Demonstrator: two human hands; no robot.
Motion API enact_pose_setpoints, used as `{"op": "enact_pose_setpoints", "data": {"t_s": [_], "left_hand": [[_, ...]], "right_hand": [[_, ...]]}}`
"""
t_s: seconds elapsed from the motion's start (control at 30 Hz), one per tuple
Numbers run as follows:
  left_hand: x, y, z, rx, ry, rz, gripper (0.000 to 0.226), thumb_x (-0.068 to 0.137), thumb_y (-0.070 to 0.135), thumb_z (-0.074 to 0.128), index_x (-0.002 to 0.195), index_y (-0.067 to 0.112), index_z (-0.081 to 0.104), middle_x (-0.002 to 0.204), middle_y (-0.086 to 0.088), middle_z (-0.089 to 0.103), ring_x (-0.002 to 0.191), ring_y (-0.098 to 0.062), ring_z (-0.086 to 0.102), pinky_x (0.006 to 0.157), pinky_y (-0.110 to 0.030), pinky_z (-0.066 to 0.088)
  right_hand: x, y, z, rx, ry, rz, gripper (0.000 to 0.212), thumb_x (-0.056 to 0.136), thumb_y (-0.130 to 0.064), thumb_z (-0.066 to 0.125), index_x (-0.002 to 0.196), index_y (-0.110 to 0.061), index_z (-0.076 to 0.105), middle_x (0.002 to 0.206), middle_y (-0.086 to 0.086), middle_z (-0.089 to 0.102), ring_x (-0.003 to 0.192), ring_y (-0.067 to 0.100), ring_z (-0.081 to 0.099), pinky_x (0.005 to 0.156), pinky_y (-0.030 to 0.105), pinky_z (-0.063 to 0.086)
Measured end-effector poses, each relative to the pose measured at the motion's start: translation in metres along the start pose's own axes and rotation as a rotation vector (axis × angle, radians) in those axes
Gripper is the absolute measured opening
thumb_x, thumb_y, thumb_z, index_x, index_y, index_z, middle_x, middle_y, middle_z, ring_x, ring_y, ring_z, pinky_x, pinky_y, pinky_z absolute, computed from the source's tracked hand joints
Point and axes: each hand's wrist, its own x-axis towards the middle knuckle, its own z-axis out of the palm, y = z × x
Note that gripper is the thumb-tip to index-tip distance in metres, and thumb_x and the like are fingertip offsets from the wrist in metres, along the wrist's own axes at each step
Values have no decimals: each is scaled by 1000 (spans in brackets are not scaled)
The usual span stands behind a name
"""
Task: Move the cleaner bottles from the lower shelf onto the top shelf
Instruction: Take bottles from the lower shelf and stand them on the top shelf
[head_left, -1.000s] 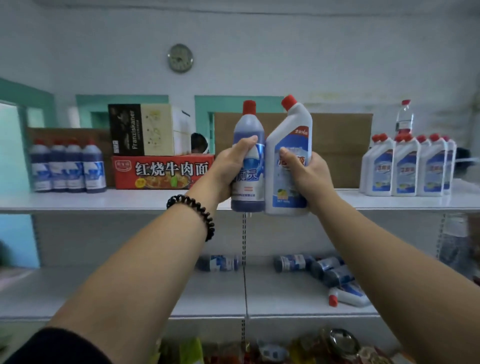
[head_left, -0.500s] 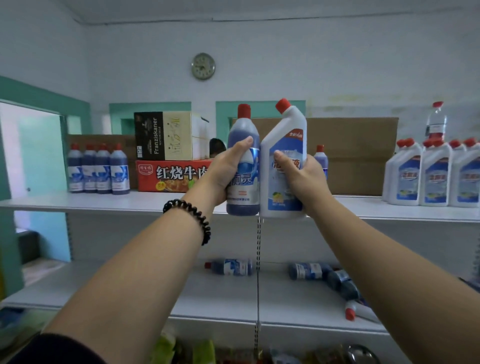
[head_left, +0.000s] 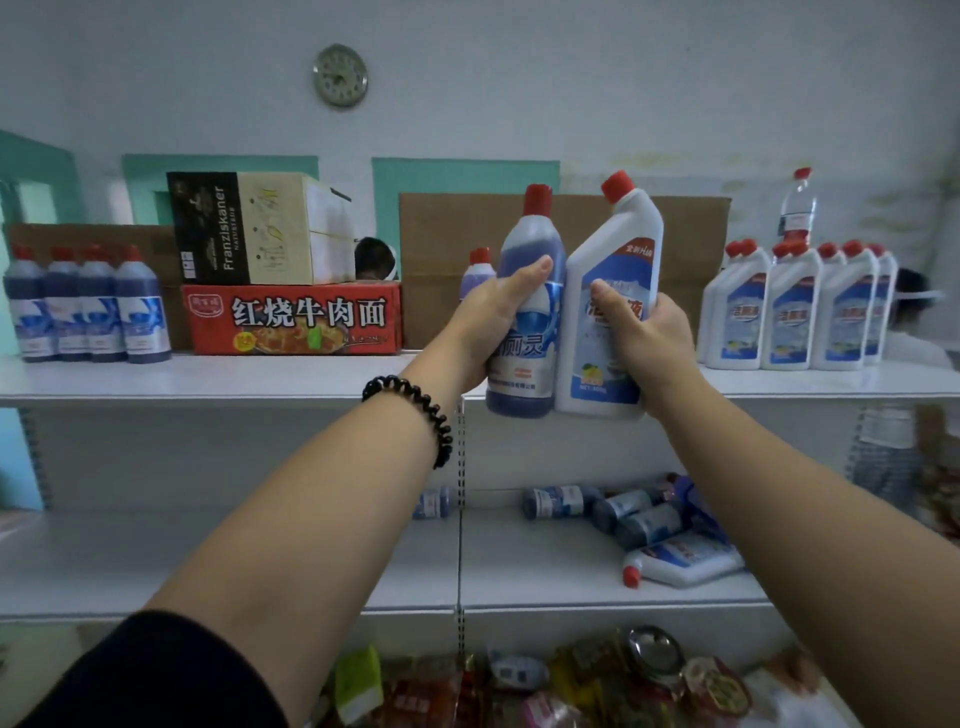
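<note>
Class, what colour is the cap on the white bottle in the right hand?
Red. The cap of the white bottle shows best in the head view.

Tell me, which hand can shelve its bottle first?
Probably left hand: its blue bottle is near a matching bottle on the top shelf; right hand's white bottle is farther from its row.

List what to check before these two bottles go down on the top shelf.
1. Grip of left hand round blue bottle: ok.
2. Grip of right hand round white bottle: ok.
3. Both red caps on: ok.
4. Bottle bottoms above top shelf: cannot tell; they show below its front edge, and depth is unclear.
5. Bare landing room there: ok, left of the lone blue bottle.
6. Emptied lower shelf: not ok; lying bottles remain.
</note>
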Motion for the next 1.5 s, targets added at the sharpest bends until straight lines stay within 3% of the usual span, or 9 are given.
{"op": "enact_pose_setpoints", "data": {"t_s": [0.13,0.4,0.53,0.7,0.83,1.03,1.2,1.3,1.5], "left_hand": [[19,-16,33,3,-16,8,46,92,49,64,119,11,64,113,-18,72,104,-36,71,96,-53,55],[50,-51,94,-18,4,10,41,84,51,73,106,17,67,89,-3,75,86,-22,73,85,-42,60],[70,-68,128,-47,6,11,44,79,52,76,105,19,68,91,-4,76,87,-23,75,86,-44,61],[109,-81,173,-69,-52,10,38,85,48,73,107,19,65,86,0,76,75,-16,75,68,-32,59],[150,-93,203,-69,-100,37,39,84,49,73,107,19,66,94,-3,77,84,-21,76,71,-33,61],[232,-111,242,-69,-106,48,39,81,51,76,104,21,66,97,-5,77,86,-23,75,78,-39,62],[287,-130,279,-128,-49,44,43,78,46,80,108,19,68,96,-4,76,83,-21,74,63,-30,59],[306,-142,302,-135,-26,29,40,77,48,80,103,21,68,94,-4,77,85,-24,75,75,-38,62],[333,-151,344,-31,8,74,45,80,56,74,109,22,65,97,-1,75,88,-21,73,83,-42,59]], "right_hand": [[1,14,-40,-104,37,4,57,83,-53,72,124,-16,57,110,2,72,96,19,73,89,47,59],[-11,32,-117,-164,128,43,58,75,-36,84,121,-17,55,108,-2,69,98,13,68,85,32,56],[-12,37,-151,-200,211,40,50,77,-34,84,116,-18,57,103,-4,70,94,11,69,79,26,56],[11,45,-199,-253,307,35,45,76,-38,83,110,-21,59,101,-3,72,89,11,70,75,26,56],[43,59,-231,-279,352,12,34,79,-38,81,97,-30,53,93,-8,68,82,5,67,65,19,51],[104,88,-271,-297,402,17,57,74,-42,84,116,-14,57,100,-1,71,87,14,71,73,29,57],[145,113,-306,-290,414,-9,47,77,-38,83,111,-19,58,99,-1,72,85,11,72,66,21,56],[163,128,-327,-280,425,-13,33,79,-35,82,98,-27,56,94,-4,70,83,9,71,66,21,57],[204,153,-380,-243,423,-10,55,75,-41,84,116,-13,59,99,0,72,88,16,72,69,26,58]]}}
